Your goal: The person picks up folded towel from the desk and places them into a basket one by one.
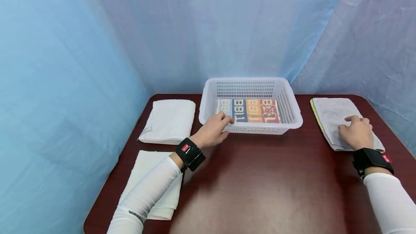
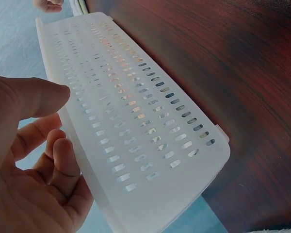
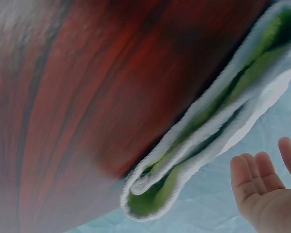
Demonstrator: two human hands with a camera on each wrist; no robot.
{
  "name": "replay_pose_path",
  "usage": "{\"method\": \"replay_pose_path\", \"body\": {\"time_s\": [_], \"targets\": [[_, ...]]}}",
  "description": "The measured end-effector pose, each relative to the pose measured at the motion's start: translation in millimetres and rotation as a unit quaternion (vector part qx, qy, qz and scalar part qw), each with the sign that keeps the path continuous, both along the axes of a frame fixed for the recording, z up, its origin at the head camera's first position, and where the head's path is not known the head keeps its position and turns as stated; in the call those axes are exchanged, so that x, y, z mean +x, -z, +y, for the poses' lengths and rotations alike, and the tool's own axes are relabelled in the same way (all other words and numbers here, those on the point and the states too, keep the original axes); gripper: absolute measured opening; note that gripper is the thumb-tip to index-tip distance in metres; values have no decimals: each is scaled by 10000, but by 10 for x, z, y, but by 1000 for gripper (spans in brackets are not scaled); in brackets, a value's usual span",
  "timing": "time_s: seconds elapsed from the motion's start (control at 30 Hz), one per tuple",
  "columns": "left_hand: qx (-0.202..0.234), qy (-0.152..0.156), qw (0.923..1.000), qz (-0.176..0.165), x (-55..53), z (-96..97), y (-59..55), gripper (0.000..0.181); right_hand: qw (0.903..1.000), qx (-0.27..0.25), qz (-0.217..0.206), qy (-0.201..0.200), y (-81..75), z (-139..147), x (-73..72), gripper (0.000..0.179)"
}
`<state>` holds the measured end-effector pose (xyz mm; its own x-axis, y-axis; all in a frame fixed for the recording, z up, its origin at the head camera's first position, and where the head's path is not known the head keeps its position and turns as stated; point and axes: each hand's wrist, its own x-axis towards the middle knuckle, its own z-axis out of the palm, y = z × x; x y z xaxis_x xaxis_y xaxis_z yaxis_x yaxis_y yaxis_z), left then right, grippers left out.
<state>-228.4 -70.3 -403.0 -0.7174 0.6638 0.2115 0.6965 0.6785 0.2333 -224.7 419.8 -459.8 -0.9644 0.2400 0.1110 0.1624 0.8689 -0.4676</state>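
A white perforated plastic basket [image 1: 253, 125], probably light and fairly stiff, best gripped by its rim, stands toward the table's [image 1: 260, 176] far edge. Left hand [image 1: 212, 130], fingers loosely bent, pinching nothing, is at the near rim. Right hand [image 1: 357, 133], fingers relaxed, is over a soft-looking gray towel [image 1: 334, 113].

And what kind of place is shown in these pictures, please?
Probably a curtained-off work corner: pale blue cloth hangs behind a dark red table, which holds a white basket and folded towels.
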Motion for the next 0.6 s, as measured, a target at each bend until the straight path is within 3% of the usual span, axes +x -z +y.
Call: {"method": "replay_pose_path", "body": {"time_s": [0.43, 0.6], "targets": [[12, -33, 10000, -74, 5, -14, 62, 34, 9969, 6, -739, 267, 84, 145, 8, 54], [82, -45, 9999, -38, -8, 0, 55, 34, 9955, 131, -920, 170, 59, 208, 12, 58]]}}
